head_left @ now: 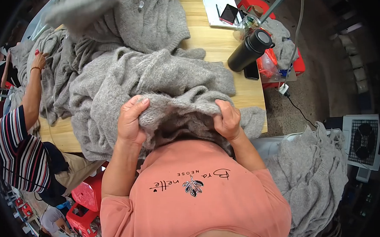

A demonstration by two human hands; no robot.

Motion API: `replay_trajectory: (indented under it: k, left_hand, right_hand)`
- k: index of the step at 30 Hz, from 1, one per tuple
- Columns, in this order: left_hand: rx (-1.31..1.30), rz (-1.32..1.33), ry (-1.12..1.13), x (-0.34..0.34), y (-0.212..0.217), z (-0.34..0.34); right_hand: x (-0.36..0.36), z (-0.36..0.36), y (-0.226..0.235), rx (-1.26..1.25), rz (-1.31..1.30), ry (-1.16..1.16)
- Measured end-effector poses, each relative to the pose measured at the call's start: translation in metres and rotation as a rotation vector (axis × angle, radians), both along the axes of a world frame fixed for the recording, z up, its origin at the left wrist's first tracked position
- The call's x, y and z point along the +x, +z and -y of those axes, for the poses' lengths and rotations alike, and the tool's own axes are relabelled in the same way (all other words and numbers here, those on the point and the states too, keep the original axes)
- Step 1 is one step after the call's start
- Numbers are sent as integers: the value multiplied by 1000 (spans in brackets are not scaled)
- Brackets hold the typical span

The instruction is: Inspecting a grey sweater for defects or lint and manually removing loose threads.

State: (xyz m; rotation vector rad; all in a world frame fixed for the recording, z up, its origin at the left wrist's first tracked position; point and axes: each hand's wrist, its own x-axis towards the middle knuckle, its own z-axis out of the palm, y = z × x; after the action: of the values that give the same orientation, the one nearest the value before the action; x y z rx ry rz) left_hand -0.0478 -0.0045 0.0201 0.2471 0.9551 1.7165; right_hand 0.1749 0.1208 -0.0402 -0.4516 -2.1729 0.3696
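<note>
A grey knitted sweater [166,74] lies bunched over the table's front edge, close against me. My left hand [132,119] is closed on the sweater's edge, thumb on top. Level with it on the right, my right hand [227,120] pinches the same edge between thumb and curled fingers. Between the two hands the knit stretches into a sagging opening with a dark inside. Part of the garment's lower side is hidden against my body. A grey sleeve end [253,121] rests just right of my right hand.
More grey knitwear [146,22] is heaped behind. At the right stand a black bottle [251,50], a phone [251,71], a jar [247,27] and a notebook [218,9]. A co-worker's hand [39,60] touches knits at left. Piled garments [313,176] and red stools [86,197] flank me.
</note>
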Motion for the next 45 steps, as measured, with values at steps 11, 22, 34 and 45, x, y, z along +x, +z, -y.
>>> replay_trajectory:
  k: [11, 22, 34, 45]
  left_hand:
    - [18, -436, -249, 38, 12, -9]
    - [-2, -235, -273, 39, -1, -6]
    - [-52, -864, -64, 40, -2, 1]
    - [-62, -1032, -89, 41, 2, 2]
  right_hand:
    - [-30, 26, 62, 159, -164, 452]
    - [-45, 25, 43, 172, -188, 336]
    - [-54, 21, 41, -398, -102, 471]
    - [-53, 26, 43, -744, -50, 344]
